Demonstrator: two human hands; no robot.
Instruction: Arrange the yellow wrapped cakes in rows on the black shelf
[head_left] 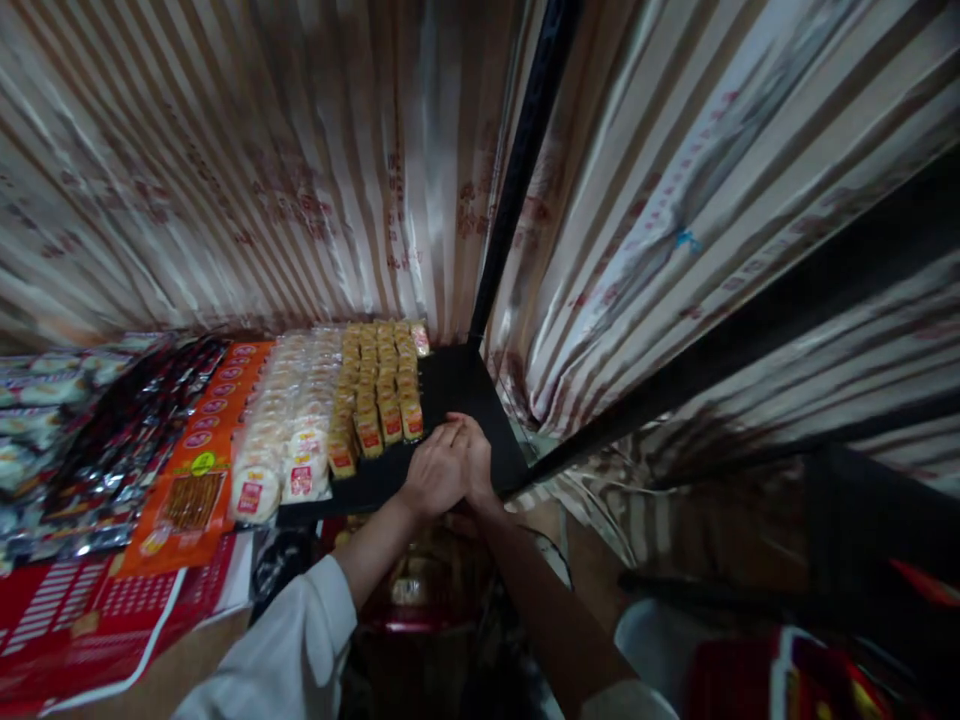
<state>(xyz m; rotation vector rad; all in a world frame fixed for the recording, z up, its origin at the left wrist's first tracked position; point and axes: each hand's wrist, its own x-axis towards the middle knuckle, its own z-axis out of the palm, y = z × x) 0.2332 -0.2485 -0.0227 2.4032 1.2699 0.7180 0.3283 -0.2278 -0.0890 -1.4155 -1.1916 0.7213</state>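
Note:
My left hand (436, 472) and my right hand (478, 458) are pressed together over the front of a black shelf (450, 385). The left fingers lie closed against the right hand; anything between the palms is hidden. To the left of my hands stand several rows of small yellow packaged snacks (391, 415) with red labels. Beside those are rows of clear-wrapped pale round crackers or cakes (306, 470).
Farther left lie orange snack bags (202, 460), dark shiny packets (127, 440) and white packets (45, 385). A red basket (90, 620) sits below them. Black metal posts (517, 170) frame the shelf, with striped plastic sheeting (300, 150) behind. Red-and-gold packages (412, 590) lie under the shelf.

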